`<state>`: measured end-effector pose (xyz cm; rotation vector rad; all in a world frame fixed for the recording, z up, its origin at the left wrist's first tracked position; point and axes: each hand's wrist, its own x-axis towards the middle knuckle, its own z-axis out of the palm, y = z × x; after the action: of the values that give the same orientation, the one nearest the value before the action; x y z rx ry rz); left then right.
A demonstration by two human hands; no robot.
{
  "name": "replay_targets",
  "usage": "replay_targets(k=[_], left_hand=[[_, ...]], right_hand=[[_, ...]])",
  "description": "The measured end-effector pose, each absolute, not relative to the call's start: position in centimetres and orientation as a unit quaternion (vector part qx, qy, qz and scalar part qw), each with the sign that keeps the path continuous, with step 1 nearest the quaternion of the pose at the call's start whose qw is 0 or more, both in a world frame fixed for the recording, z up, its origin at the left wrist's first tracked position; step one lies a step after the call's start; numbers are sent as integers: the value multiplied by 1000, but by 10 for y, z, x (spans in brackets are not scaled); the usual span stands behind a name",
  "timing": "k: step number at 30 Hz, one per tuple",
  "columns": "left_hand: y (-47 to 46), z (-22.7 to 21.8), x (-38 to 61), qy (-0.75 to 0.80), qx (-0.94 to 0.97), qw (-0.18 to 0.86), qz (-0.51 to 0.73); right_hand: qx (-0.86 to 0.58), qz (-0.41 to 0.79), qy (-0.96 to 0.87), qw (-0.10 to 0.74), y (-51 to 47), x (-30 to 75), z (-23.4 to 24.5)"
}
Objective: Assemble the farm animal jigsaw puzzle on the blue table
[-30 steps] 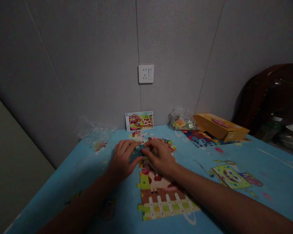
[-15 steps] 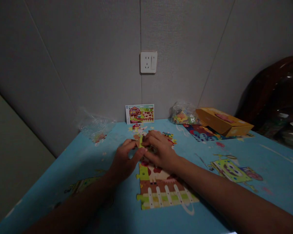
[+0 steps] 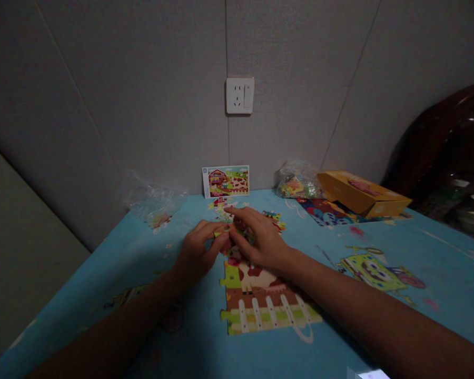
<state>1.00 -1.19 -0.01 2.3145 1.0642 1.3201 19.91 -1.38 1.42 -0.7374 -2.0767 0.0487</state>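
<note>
My left hand (image 3: 199, 250) pinches a small jigsaw piece (image 3: 220, 231) with yellow-green and brown parts between thumb and fingers. Beside it, my right hand (image 3: 263, 237) has its index finger stretched out and its thumb apart, the thumb tip at the piece's right edge. Its other fingers are partly hidden. Below both hands lies a joined section of jigsaw puzzle (image 3: 256, 302) showing a cow's spotted body and a white fence. My right hand and forearm cover its upper right part. More loose jigsaw pieces (image 3: 274, 218) lie beyond my right hand.
A farm picture card (image 3: 226, 181) leans against the wall. A clear plastic bag (image 3: 154, 200) lies at the back left, a bag of pieces (image 3: 299, 181) at the back right. A yellow box (image 3: 365, 192) rests on a colourful sheet (image 3: 319, 212). A blue cartoon cloth (image 3: 142, 326) covers the table.
The piece between my hands has tipped from upright to flatter and sits more in my left fingers. My right index finger has straightened away from it. The view has tilted slightly.
</note>
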Motion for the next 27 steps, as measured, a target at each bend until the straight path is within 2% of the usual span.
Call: replay_targets(k=[6,14,27], left_hand=[[-6,-7,6,387,796,132,446],[-1,-9,3,371,793,76,477],[-1,-15,8,404,759,58,507]], right_hand=[[-329,22,-818,472,-10,201,13],[-365,27,-799,478,-4,203,10],[-380,32,-801,461,-2,204,9]])
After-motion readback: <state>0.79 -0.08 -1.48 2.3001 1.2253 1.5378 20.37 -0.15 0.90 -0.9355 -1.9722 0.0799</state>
